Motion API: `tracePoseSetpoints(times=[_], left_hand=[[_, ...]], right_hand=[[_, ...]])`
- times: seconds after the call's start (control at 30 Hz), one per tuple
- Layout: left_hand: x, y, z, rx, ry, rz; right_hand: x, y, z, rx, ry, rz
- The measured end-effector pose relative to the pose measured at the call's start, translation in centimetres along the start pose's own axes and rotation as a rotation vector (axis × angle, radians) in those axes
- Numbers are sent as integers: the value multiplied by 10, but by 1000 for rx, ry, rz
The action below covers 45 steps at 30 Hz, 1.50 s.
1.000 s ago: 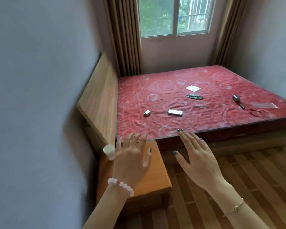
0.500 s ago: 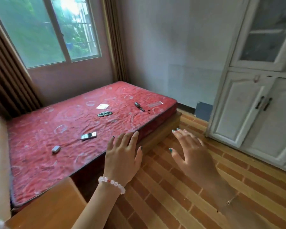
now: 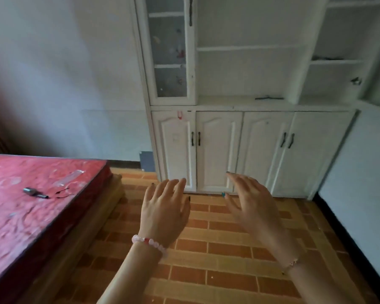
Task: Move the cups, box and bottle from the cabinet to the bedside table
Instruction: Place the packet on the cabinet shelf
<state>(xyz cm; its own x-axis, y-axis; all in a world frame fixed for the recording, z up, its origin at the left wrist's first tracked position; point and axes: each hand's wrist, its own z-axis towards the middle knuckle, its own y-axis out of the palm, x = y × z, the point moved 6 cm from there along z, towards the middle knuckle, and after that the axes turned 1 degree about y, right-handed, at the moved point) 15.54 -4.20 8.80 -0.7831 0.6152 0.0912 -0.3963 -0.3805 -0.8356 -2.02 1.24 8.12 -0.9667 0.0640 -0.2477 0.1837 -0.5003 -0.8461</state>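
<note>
A white cabinet (image 3: 246,148) fills the far wall, with shut lower doors, open shelves above and a glass door at upper left. I see no cups, box or bottle on its shelves; the frame is blurred. My left hand (image 3: 162,211) floats over the floor with fingers spread and nothing in it. My right hand (image 3: 250,202) is beside it, also empty with fingers apart. Both hands are well short of the cabinet. The bedside table is out of view.
A red mattress (image 3: 31,211) on a wooden base takes up the left side, with a small dark tool (image 3: 34,192) and a clear strip on it. Brown tiled floor (image 3: 217,260) lies between me and the cabinet. A pale wall stands on the right.
The view has swung right, from the bedside table and bed round to the cabinet. The table and the white cup on it have left the frame. Both hands stay open and empty.
</note>
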Motion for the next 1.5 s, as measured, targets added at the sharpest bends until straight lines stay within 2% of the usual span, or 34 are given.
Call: tracePoseSetpoints(times=[0.4,0.77,1.0,1.33,1.5], left_hand=[[100,108,138,-46,307,-191],[118,189,289,-50,445,-257],[178,224,355,-42,568,-347],[272,318,439,-109,609,-332],[333,347,501,-79,604,-317]], right_hand=[[145,-31,35,152,275,-179],[233,-15,138,249,445,-258],[301,-18,152,296,553,-305],[447,-14,201,324,600,-275],[533,-26,237,336,576,-255]])
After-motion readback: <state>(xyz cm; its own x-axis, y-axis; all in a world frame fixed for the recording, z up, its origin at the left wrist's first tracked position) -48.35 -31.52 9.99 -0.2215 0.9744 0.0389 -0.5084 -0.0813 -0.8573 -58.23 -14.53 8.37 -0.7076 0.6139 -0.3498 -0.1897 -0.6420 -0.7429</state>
